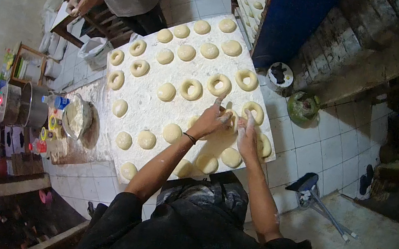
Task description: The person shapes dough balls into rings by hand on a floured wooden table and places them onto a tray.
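1. Left hand (pixel 212 120) and right hand (pixel 247 135): both grips come together about a dough piece (pixel 232 120); fingers partly hide it, so I cannot tell whether either pinches it.
2. That piece lies between the two grips, above the floured surface (pixel 144 110). One dough ring (pixel 260 112) sits just beside the right fingertips.
3. Farther out, several pieces, mainly at the left and right, are already rings; more plain dough rounds (pixel 186 52), along the far and near edges, remain without holes.

A pale dough piece (pixel 232 122) (partly hidden) lies among dough rings (pixel 183 89) and smooth, domed rounds (pixel 172 133).
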The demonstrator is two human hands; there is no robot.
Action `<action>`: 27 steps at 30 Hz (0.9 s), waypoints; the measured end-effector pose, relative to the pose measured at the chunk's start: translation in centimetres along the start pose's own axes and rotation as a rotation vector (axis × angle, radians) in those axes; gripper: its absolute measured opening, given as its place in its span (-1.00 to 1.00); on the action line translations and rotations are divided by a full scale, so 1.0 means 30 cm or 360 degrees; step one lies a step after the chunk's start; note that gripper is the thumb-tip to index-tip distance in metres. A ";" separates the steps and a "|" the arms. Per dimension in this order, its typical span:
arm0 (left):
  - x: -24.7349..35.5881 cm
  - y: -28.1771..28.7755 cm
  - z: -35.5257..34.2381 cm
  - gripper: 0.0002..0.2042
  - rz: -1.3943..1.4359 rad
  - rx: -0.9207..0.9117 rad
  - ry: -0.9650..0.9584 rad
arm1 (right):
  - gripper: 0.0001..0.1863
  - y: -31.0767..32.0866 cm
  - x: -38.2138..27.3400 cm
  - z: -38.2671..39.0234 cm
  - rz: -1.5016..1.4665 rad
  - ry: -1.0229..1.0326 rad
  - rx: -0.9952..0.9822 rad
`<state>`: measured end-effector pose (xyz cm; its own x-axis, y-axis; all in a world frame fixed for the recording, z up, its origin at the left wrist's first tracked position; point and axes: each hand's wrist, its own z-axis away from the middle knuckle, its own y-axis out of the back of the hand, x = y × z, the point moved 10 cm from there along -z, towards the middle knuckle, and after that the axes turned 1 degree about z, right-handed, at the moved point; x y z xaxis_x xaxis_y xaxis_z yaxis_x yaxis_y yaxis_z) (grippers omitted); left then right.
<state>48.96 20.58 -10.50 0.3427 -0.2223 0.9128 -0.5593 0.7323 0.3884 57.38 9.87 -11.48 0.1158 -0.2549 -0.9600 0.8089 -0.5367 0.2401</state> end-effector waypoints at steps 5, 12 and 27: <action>0.113 0.022 0.077 -0.45 -0.1051 -0.0074 -0.0234 | -0.62 0.051 -0.069 0.149 0.0515 0.0241 -0.0259; 0.077 -0.092 0.159 -0.54 -0.1550 -0.0271 -0.0518 | -0.71 -0.064 -0.054 0.247 0.1333 0.0548 -0.0848; 0.045 0.223 0.719 -0.65 0.0636 0.0468 -0.0048 | -0.69 -0.312 -0.266 0.474 -0.0021 0.0169 -0.0135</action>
<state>29.41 11.31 -3.94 0.0383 0.0173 0.9991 -0.8333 0.5524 0.0224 40.70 5.49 -4.01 0.1613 -0.1594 -0.9740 0.8561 -0.4685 0.2184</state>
